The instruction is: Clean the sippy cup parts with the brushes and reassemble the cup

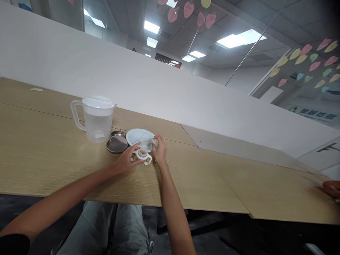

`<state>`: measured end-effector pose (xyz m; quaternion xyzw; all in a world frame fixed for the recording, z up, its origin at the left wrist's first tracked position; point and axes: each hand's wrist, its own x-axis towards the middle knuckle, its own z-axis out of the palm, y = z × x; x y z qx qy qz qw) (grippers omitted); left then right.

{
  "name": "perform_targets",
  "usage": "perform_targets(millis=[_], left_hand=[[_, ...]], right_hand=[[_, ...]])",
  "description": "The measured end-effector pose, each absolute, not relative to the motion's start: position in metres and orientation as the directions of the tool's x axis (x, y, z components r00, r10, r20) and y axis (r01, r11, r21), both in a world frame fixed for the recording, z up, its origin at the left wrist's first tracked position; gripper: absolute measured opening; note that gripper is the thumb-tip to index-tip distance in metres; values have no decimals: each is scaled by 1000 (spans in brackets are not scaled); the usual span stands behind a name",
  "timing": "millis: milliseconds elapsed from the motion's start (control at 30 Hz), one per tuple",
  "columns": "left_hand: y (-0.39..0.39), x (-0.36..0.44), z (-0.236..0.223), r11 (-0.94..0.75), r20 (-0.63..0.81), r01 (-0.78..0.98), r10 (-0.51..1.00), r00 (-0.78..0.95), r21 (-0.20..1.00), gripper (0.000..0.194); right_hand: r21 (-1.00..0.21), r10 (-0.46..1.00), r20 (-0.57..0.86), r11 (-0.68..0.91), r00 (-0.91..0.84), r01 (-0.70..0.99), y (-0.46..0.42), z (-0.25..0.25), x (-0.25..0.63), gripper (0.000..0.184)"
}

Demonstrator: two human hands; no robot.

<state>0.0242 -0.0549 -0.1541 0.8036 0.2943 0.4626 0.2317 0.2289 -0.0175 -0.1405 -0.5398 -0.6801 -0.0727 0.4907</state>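
Head view, down across a wooden table (39,141): both hands close together, just apart, no contact btwn them. L hand (126,161) at front of plate, fingers (134,151) clamped on a white two-handled ring (142,154), ring lying just in front of plate rim. R hand (160,149) gripping end of a clear bottle (145,141), bottle lying across a white plate (134,136), exact contact w/ plate hard to tell. Just L of plate, touching or nearly so: small steel dish (113,148), dark contents. Farther L, well clear of both hands: lidded plastic measuring jug (97,124), clear liquid inside. Far R table edge: another person's hand (331,188), well apart.
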Motion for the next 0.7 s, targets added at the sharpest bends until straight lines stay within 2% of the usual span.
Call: perform_targets(millis=[200,367,500,600,700], left_hand=[[-55,25,-154,-719,613,247,688,389,650,70],[-55,25,-153,-727,620,235,678,395,645,70],[-55,24,-153,-726,616,248,679,398,641,70],[-55,24,-153,-719,605,253,687,403,648,71],[-56,24,-152,-708,591,246,695,410,662,71]], right_hand=[[-402,657,746,316,108,860,-16,-144,231,52],[-337,673,738,299,53,893,-15,-144,231,60],[-353,683,728,303,56,885,-17,-144,228,66],[-415,671,737,350,84,840,-16,-145,227,62],[-475,671,730,360,131,803,-14,-146,229,49]])
